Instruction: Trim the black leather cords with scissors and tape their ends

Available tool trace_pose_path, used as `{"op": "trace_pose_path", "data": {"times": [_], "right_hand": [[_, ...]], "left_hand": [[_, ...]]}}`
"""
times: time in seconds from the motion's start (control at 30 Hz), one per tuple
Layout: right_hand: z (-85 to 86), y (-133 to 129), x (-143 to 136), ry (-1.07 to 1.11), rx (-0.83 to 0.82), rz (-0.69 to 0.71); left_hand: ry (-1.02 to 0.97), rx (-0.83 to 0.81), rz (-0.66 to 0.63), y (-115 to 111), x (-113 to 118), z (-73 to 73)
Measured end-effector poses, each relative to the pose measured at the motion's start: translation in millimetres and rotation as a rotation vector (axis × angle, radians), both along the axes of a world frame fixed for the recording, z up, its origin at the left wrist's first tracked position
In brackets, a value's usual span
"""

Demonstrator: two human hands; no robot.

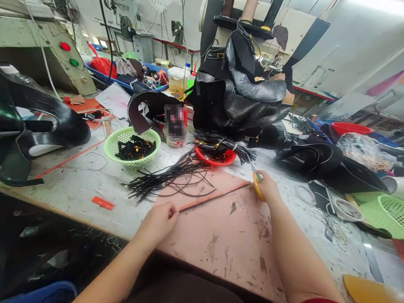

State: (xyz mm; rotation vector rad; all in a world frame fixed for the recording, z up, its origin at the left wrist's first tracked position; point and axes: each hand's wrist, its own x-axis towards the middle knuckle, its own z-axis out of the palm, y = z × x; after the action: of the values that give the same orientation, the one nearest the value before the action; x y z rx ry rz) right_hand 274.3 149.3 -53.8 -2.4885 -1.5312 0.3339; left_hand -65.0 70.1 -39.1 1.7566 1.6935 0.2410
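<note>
My left hand [166, 219] is closed on the near left end of a thin dark strip [214, 197], which lies straight across the pinkish board [205, 244]. At the strip's far right end, my right hand [267, 187] is wrapped round yellow-handled scissors [259, 191], whose blades point away toward a bundle of black cords. That bundle [221, 143] rests over a red bowl [217, 160]. More loose black cords [167, 174] spread on the table just beyond the strip.
A green basket [132, 162] with black pieces stands at the left rear. Black leather pieces [252, 97] are heaped at the back, others [331, 162] lie right. A small red piece [103, 203] is near the front edge. A green basket [385, 212] sits far right.
</note>
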Motion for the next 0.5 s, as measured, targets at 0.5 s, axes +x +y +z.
{"op": "trace_pose_path", "data": {"times": [0.5], "right_hand": [[3.7, -2.9, -5.6, -0.017, 0.004, 0.023]], "left_hand": [[0.062, 0.066, 0.028, -1.6, 6.7, -2.3]]}}
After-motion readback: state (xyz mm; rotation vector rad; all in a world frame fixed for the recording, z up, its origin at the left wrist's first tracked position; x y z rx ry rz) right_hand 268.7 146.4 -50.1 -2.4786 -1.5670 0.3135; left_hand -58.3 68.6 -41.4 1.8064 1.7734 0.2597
